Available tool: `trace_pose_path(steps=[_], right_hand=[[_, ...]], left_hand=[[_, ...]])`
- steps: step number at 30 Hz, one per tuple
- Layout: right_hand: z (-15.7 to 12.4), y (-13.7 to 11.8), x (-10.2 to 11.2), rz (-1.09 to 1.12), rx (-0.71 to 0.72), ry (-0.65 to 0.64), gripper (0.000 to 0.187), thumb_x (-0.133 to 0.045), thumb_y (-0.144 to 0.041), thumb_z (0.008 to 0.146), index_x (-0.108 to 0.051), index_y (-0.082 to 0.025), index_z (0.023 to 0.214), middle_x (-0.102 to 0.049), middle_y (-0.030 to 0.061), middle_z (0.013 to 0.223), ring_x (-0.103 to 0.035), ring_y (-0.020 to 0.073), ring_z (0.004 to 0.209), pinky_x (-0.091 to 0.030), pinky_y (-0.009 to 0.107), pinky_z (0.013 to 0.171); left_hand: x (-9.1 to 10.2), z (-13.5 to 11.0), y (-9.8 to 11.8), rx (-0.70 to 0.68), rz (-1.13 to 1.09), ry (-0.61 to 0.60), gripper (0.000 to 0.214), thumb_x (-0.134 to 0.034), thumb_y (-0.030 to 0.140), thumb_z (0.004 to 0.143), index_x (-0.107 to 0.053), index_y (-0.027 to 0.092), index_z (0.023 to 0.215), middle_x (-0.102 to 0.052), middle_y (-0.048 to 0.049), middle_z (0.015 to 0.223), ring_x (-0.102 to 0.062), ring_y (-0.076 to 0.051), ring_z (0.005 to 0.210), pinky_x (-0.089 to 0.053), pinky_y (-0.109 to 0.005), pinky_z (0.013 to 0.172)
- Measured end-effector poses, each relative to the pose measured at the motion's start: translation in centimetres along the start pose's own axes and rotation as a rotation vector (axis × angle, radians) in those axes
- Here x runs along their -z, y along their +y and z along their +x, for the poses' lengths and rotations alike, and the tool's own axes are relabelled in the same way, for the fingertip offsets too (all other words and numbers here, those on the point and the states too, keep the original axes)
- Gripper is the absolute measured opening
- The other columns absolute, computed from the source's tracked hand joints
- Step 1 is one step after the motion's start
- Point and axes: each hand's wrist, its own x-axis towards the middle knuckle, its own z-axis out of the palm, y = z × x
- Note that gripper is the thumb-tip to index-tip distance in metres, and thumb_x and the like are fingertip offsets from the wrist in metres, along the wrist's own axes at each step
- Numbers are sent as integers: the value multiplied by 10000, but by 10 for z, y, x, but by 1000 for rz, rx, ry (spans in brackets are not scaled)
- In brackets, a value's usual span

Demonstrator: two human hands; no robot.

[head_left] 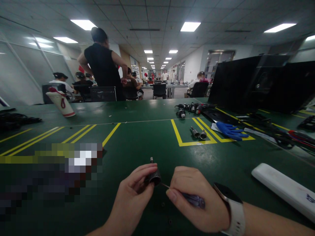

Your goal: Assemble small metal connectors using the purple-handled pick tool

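My left hand is closed around a small dark metal cylindrical part with a short stud on top, held just above the green table. My right hand, with a white watch on the wrist, grips a small screwdriver with a dark blue handle. Its thin shaft points left and its tip touches the side of the part. Both hands are near the table's front edge.
Two metal parts lie in a yellow-taped box, a blue glove beside them, and more dark parts behind. A white flat case lies at right, black monitors at back right, a white cup at left. People stand and sit beyond the table.
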Motion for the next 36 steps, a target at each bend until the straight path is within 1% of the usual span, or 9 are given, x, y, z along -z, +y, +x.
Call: trace_pose_path(steps=[8, 15, 21, 27, 36], right_hand=[[0, 0, -1, 4, -3, -3, 261, -412, -161, 845, -467, -164, 591, -474, 2, 541, -440, 112, 546, -346, 257, 540], [-1, -3, -4, -63, -25, 1, 266, -399, -154, 852, -463, -169, 594, -480, 4, 551, -443, 117, 550, -344, 259, 544], [-2, -3, -5, -15, -77, 17, 257, -427, -154, 840, -448, -167, 585, -458, -5, 559, -430, 109, 554, -339, 253, 550], [-2, -1, -5, 7, -102, 14, 263, -423, -162, 845, -431, -168, 583, -435, -14, 556, -414, 103, 548, -332, 251, 558], [-3, -3, -9, -5, -142, 10, 239, -429, -146, 837, -453, -161, 600, -488, 4, 576, -449, 110, 575, -335, 248, 573]], left_hand=[[0, 1, 1, -18, 19, 13, 259, -631, 118, 614, -730, 218, 832, -678, -42, 1039, -623, -218, 991, -515, -301, 879], [-1, 0, 1, -53, 50, 19, 230, -630, 131, 614, -736, 222, 797, -685, -53, 1027, -620, -233, 1004, -532, -297, 848], [0, 1, -1, -60, 55, 18, 252, -621, 124, 623, -732, 228, 824, -679, -47, 1045, -622, -230, 1001, -525, -311, 864], [2, 1, -2, -61, 43, 43, 257, -620, 106, 611, -732, 218, 813, -687, -47, 1017, -630, -223, 979, -528, -300, 857], [0, -1, -1, -59, 46, 17, 247, -612, 106, 628, -736, 223, 808, -674, -49, 1042, -618, -217, 1008, -530, -274, 846]])
